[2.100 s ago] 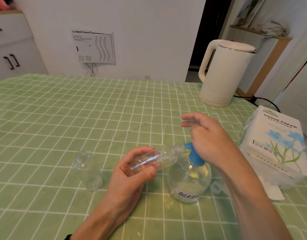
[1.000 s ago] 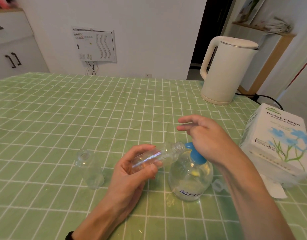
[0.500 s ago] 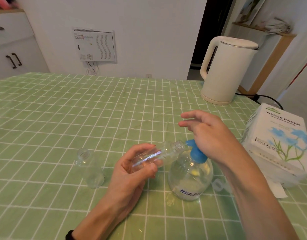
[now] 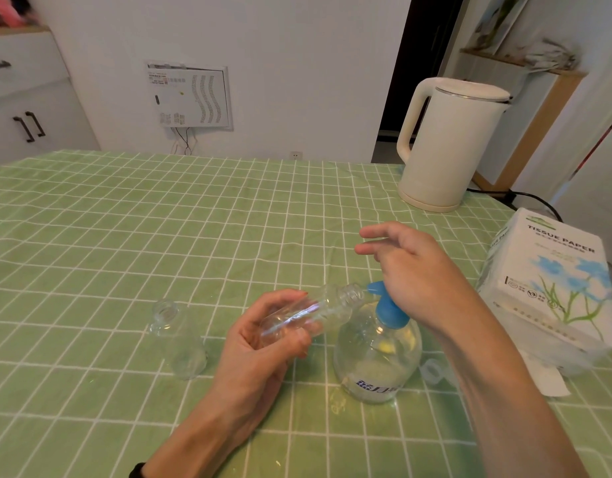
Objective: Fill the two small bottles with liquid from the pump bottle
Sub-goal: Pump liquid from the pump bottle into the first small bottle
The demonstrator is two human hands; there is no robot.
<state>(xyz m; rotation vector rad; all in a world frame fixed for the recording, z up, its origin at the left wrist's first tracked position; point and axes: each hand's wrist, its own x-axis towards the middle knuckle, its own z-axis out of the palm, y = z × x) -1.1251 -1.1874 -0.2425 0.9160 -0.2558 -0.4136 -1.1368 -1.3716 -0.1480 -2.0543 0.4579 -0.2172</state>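
Observation:
A round clear pump bottle (image 4: 377, 360) with a blue pump head (image 4: 389, 310) stands on the green checked tablecloth (image 4: 159, 236). My left hand (image 4: 263, 343) grips a small clear bottle (image 4: 318, 312), tilted almost flat, its open mouth against the blue nozzle. My right hand (image 4: 415, 270) rests its palm on top of the pump head, fingers stretched out and relaxed. A second small clear bottle (image 4: 178, 339) stands upright and uncapped to the left of my left hand.
A white electric kettle (image 4: 446, 146) stands at the back right with its cord trailing right. A white tissue paper pack (image 4: 553, 288) lies at the right edge. A small clear cap (image 4: 434, 370) lies just right of the pump bottle.
My right hand pressed down on the pump head and has come back up. My left hand keeps the small bottle at the nozzle.

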